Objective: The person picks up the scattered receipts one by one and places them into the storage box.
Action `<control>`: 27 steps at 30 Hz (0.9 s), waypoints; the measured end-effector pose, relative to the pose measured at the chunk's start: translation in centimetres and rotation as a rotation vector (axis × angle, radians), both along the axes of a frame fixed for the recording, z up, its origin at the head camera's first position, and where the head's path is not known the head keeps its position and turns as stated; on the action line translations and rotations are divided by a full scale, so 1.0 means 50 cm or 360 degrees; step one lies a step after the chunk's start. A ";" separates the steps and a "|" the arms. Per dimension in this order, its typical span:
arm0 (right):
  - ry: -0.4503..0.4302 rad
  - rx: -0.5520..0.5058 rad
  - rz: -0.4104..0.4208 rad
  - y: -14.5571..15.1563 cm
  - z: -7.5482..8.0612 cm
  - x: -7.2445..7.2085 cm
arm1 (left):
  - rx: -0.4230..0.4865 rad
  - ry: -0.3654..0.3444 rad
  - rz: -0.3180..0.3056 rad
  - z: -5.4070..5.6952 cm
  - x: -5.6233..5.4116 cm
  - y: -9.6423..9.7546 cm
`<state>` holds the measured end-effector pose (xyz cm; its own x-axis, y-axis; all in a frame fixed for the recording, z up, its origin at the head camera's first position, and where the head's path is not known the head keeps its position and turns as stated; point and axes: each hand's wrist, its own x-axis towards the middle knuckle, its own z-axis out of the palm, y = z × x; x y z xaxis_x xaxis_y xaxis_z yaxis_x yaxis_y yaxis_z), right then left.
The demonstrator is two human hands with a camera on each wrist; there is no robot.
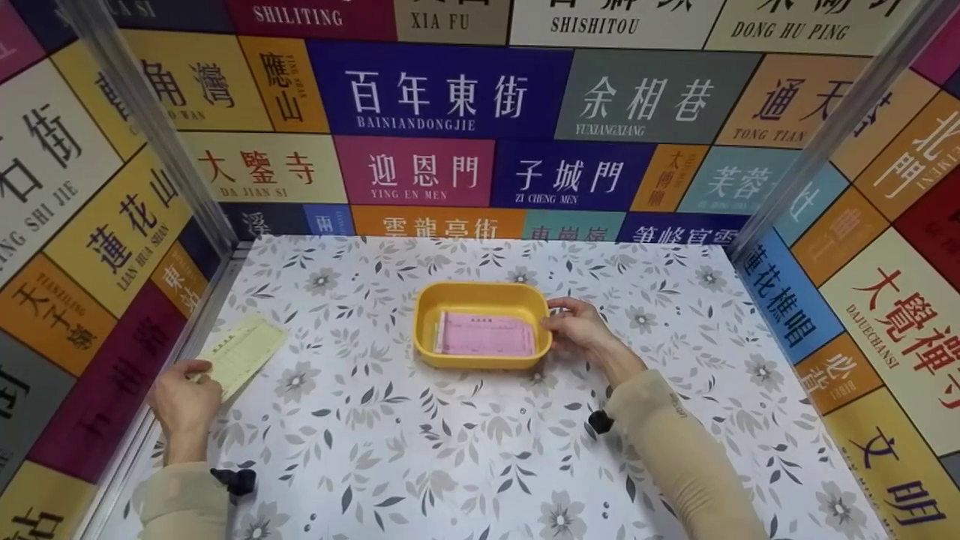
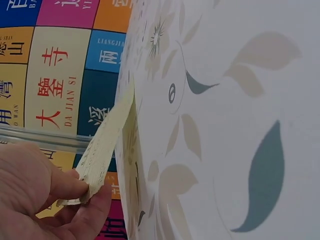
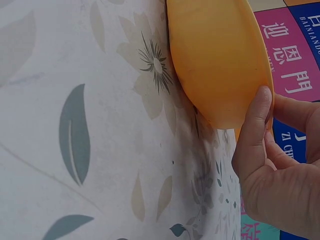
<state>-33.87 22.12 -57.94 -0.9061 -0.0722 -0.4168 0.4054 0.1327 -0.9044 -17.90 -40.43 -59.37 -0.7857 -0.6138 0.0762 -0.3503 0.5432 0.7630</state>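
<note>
At the table's left side my left hand (image 1: 186,397) pinches a pale yellow printed paper slip (image 1: 246,352) between thumb and fingers. The left wrist view shows the yellow slip (image 2: 107,142) slanting up from the fingertips of the left hand (image 2: 60,195), its far end close over the tablecloth. My right hand (image 1: 583,328) grips the right end of a yellow plastic basin (image 1: 480,362). Inside the basin lie pink printed slips (image 1: 487,335). In the right wrist view, thumb and fingers of the right hand (image 3: 282,165) pinch the rim of the yellow basin (image 3: 220,60).
A white cloth with grey flowers and leaves (image 1: 450,465) covers the table. Panels with coloured street-name signs (image 1: 442,90) stand behind it and along both sides. Metal corner posts (image 1: 161,142) rise at the back left and back right.
</note>
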 end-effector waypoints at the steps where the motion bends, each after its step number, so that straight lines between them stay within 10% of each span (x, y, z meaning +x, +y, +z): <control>1: 0.0000 0.0005 0.0001 0.000 0.001 0.000 | 0.0008 0.0010 0.0002 0.000 -0.002 0.001; 27: 0.0025 0.0020 0.0054 0.003 0.004 0.002 | 0.0129 0.0050 -0.0090 0.075 -0.081 0.076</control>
